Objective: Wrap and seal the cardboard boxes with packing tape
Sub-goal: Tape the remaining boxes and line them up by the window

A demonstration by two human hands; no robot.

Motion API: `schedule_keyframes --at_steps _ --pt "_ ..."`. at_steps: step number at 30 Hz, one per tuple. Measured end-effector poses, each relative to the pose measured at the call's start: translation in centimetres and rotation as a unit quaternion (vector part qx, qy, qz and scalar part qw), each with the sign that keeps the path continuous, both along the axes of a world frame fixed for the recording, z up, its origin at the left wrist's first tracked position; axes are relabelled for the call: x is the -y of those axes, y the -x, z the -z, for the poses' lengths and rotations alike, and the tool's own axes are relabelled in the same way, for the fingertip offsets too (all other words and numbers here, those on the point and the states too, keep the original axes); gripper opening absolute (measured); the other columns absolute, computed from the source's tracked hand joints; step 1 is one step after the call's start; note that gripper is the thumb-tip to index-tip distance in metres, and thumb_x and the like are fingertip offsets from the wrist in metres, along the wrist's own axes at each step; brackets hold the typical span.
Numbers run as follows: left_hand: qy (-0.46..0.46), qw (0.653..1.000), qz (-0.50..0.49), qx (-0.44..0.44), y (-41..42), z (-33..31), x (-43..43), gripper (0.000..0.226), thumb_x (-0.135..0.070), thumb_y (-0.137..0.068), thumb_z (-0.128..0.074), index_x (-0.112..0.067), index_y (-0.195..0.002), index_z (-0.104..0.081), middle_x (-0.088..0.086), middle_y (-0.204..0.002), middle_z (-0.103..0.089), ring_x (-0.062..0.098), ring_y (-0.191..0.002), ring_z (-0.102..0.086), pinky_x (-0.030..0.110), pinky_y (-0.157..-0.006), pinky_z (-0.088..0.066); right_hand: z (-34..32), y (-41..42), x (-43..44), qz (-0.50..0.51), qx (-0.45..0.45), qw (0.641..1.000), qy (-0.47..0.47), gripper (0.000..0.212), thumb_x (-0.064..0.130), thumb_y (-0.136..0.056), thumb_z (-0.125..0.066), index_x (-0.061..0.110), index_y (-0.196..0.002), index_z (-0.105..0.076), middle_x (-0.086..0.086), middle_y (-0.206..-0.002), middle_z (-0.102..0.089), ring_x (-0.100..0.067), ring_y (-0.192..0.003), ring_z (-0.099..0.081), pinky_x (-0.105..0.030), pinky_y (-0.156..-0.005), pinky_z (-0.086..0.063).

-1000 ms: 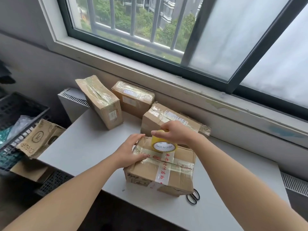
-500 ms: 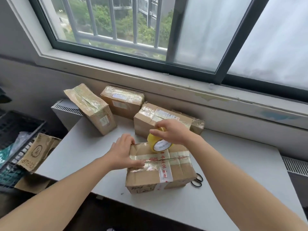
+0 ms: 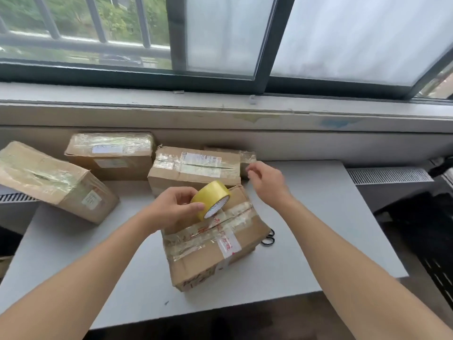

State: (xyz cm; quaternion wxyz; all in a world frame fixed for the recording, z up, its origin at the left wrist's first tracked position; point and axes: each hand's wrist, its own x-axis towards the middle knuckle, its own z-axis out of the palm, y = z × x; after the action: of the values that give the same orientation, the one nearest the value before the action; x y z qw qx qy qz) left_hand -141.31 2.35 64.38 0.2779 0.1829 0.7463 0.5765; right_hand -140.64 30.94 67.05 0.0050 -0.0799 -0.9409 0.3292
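Note:
A cardboard box (image 3: 215, 244) crossed with clear tape and a white strip with red print lies near the front of the white table (image 3: 318, 217). My left hand (image 3: 171, 209) grips a yellow roll of packing tape (image 3: 212, 198) standing on edge on the box's top. Over the box's far right corner hovers my right hand (image 3: 267, 182), fingers loosely curled, holding nothing. Three taped boxes sit behind: one at the left (image 3: 54, 180), one at the back (image 3: 110, 155), one directly behind (image 3: 196, 168).
Black scissors (image 3: 268, 239) peek out from behind the box's right side. A smaller taped box (image 3: 247, 159) lies against the wall under the window sill (image 3: 220, 114). Radiator grilles flank the table at left (image 3: 14, 197) and right (image 3: 387, 175).
The tape roll has passed from my right hand to my left. My right hand has let go and lifted away to the right. The camera has tilted down and closer.

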Motion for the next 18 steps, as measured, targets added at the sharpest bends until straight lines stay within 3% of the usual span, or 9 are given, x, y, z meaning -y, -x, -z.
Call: schedule_keyframes --at_steps 3,7,10,12,16,18 --pt "-0.019 0.999 0.039 -0.003 0.3 0.2 -0.5 0.031 -0.052 -0.081 -0.08 -0.025 -0.096 -0.076 0.01 -0.101 -0.076 0.015 -0.09 -0.07 0.029 -0.086 -0.055 4.3 -2.7 -3.3 0.022 0.148 0.978 -0.145 0.027 0.024 -0.103 -0.045 0.026 -0.118 -0.068 0.0 -0.117 -0.071 -0.025 -0.104 -0.062 -0.035 -0.083 -0.051" --pt "-0.024 0.997 0.072 0.005 0.5 0.3 -0.6 0.044 -0.062 -0.073 -0.079 -0.029 -0.102 -0.077 0.005 -0.105 -0.077 0.028 -0.102 -0.072 0.037 -0.095 -0.057 8.1 -5.9 -4.3 0.016 0.257 0.948 -0.189 0.026 0.018 -0.092 -0.05 0.028 -0.108 -0.069 -0.001 -0.109 -0.068 -0.027 -0.097 -0.063 -0.029 -0.071 -0.044" --pt "-0.023 0.997 0.069 0.007 0.8 0.2 -0.7 0.061 -0.074 -0.065 -0.081 -0.025 -0.101 -0.078 0.007 -0.103 -0.078 0.023 -0.096 -0.073 0.03 -0.085 -0.058 9.9 -7.1 -4.8 -0.008 0.296 0.925 -0.237 0.025 0.013 -0.088 -0.048 0.023 -0.101 -0.066 -0.003 -0.106 -0.068 -0.028 -0.094 -0.063 -0.029 -0.067 -0.042" --pt "-0.016 0.998 0.063 0.013 1.0 -0.1 -0.9 0.065 -0.075 -0.062 -0.082 -0.023 -0.102 -0.078 0.008 -0.105 -0.078 0.023 -0.097 -0.073 0.029 -0.086 -0.058 10.9 -7.6 -5.0 -0.021 0.309 0.913 -0.265 0.03 0.01 -0.09 -0.045 0.022 -0.108 -0.065 -0.004 -0.111 -0.067 -0.029 -0.099 -0.064 -0.03 -0.07 -0.044" --pt "-0.014 0.998 0.053 0.037 0.6 -0.3 -0.9 0.057 -0.067 -0.069 -0.083 -0.023 -0.105 -0.078 0.009 -0.109 -0.078 0.034 -0.107 -0.071 0.042 -0.098 -0.056 12.7 -7.8 -5.3 -0.048 0.312 0.905 -0.284 0.037 0.008 -0.094 -0.044 0.02 -0.126 -0.059 -0.003 -0.126 -0.06 -0.03 -0.112 -0.061 -0.033 -0.076 -0.045" --pt "-0.011 0.998 0.045 0.042 0.3 -0.1 -1.0 0.04 -0.051 -0.081 -0.082 -0.02 -0.105 -0.079 0.011 -0.108 -0.077 0.037 -0.108 -0.07 0.042 -0.097 -0.057 13.5 -7.8 -5.3 -0.054 0.311 0.908 -0.275 0.037 0.008 -0.096 -0.045 0.019 -0.129 -0.056 -0.004 -0.13 -0.057 -0.03 -0.117 -0.058 -0.034 -0.08 -0.046"
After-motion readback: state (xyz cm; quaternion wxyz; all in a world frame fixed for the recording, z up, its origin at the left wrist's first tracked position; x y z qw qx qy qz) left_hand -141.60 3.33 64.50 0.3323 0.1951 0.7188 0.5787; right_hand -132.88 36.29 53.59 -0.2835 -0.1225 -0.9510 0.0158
